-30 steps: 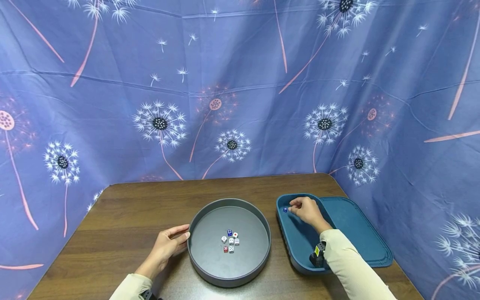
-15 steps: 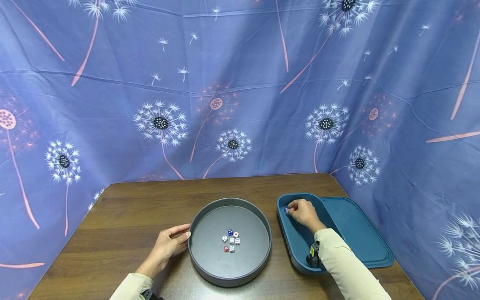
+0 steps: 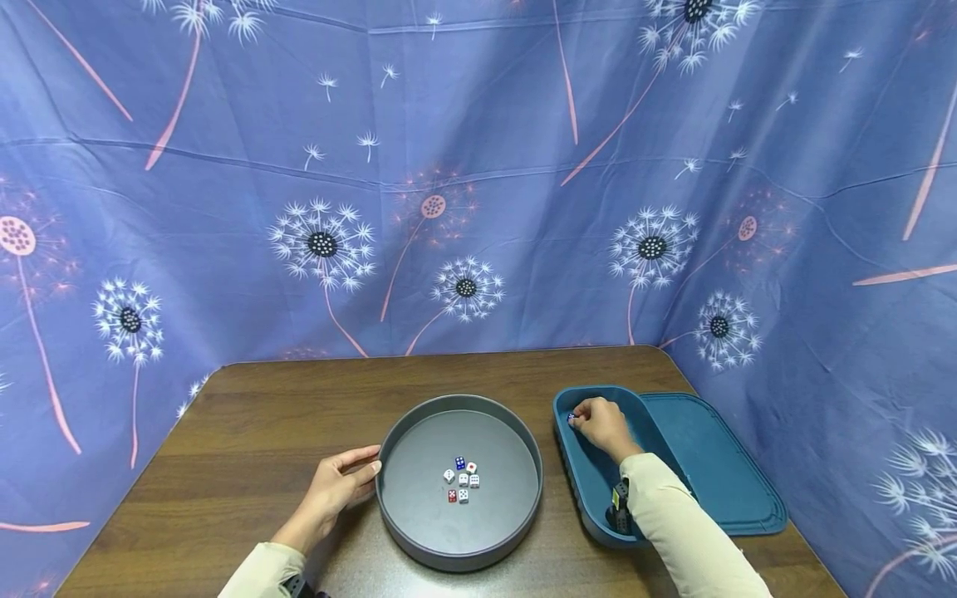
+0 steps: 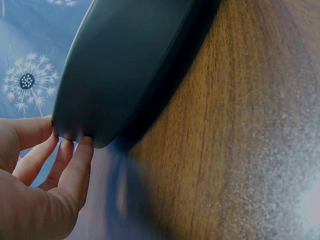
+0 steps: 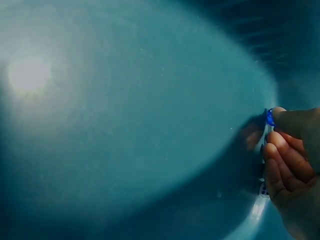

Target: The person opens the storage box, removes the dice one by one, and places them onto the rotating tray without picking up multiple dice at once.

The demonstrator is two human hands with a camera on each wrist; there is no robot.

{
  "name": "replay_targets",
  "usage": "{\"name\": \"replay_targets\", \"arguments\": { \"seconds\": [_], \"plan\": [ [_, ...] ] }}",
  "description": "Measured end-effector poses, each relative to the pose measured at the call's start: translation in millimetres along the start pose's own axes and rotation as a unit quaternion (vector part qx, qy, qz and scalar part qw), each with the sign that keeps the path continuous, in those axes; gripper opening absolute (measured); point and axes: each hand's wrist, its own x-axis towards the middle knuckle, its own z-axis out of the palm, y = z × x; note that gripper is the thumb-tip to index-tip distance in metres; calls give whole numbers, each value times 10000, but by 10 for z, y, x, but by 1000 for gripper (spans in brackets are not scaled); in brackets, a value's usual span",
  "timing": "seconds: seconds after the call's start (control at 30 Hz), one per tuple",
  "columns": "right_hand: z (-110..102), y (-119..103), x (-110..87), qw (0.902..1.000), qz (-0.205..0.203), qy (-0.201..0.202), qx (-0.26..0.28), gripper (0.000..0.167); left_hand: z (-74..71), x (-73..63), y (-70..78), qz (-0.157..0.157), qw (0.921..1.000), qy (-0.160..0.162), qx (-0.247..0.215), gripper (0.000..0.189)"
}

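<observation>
A round dark grey tray (image 3: 508,432) with a raised rim stands mid-table, with several dice in it: white dice (image 3: 463,496), a red die (image 3: 452,496) and a blue die (image 3: 459,463). My left hand (image 3: 336,492) touches its outer left wall with the fingertips (image 4: 86,144), fingers extended. Over the far end of a deep blue-green container (image 3: 609,531), my right hand (image 3: 606,425) pinches another blue die (image 5: 270,117) by the container's wall. Below those fingers in the right wrist view, a white die with dark dots (image 5: 264,189) shows beside the hand.
A flat blue-green lid (image 3: 736,465) lies to the right of the container. The wooden table (image 3: 299,407) ends at a blue curtain (image 3: 478,208) with dandelion prints, which also hangs along the right side.
My right hand has moved slightly left to the blue die in the container and its fingers have closed on it. The left hand stays at the tray's side.
</observation>
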Motion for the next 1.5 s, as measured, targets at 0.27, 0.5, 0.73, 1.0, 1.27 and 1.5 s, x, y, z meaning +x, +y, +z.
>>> {"name": "replay_targets", "arguments": {
  "seconds": [0.27,0.5,0.73,1.0,1.27,1.5],
  "plan": [
    [37,-1,12,9999,60,82,-63,9,-3,6,7,-10,10000,-28,-22,35],
    [14,5,10,9999,-38,147,-70,8,-15,-9,7,-20,10000,-26,-8,35],
    [-163,-76,-1,9999,-140,-3,48,10,-7,-20,-3,-26,10000,-49,-61,36],
    [-442,-349,-2,9968,-767,189,97,9,-4,-11,11,-7,10000,-35,-66,35],
    [-548,-925,-116,9886,-1454,262,306,7,-10,-10,15,-21,9999,-71,-75,36],
    [-439,-1397,-310,9776,-2060,108,405,6,-5,-5,13,-9,10000,-60,-76,35]
  ]
}}
